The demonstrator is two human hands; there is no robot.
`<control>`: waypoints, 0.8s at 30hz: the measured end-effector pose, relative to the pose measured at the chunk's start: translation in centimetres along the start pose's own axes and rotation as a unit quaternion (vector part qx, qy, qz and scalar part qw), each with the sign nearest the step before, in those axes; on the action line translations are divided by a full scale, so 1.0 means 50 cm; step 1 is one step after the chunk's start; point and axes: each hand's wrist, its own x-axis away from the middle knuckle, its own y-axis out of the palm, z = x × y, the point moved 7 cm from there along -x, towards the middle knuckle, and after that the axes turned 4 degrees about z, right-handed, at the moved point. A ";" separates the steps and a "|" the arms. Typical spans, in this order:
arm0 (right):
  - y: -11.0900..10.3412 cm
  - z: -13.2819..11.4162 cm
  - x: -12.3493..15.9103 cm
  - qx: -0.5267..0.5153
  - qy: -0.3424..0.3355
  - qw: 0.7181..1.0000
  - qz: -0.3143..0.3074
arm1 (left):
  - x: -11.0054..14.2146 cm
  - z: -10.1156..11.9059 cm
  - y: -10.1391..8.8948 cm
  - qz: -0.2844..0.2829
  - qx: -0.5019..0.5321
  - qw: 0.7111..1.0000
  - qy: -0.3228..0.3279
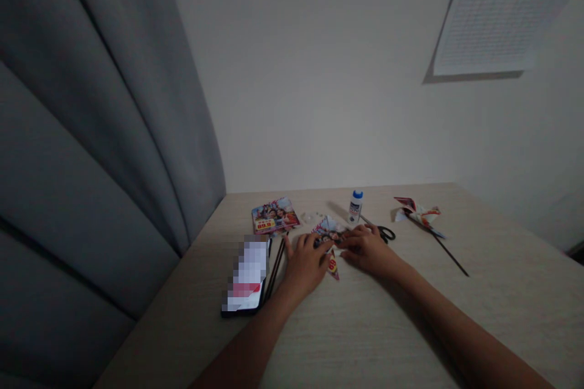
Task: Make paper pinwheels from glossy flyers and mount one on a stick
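My left hand and my right hand meet over a folded piece of glossy printed paper, with the fingertips of both hands holding it against the tabletop. A pointed corner of that paper sticks out below my hands. Left of my left hand lie thin dark sticks beside a smartphone with a pixelated screen. Just beyond my right hand are black-handled scissors and a white glue bottle with a blue cap.
A printed flyer and small paper scraps lie at the far side of the light wood-grain table. A paper pinwheel on a dark stick lies at right. A grey curtain hangs along the left, and a paper sheet is on the wall.
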 end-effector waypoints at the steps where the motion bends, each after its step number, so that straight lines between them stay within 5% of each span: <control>1: 0.001 0.001 0.000 0.001 0.001 1.000 0.002 | 0.000 0.001 -0.001 0.002 0.000 1.000 0.001; 24: 0.005 0.003 -0.001 0.004 0.004 1.000 0.001 | 0.002 0.001 -0.009 0.000 0.003 1.000 0.004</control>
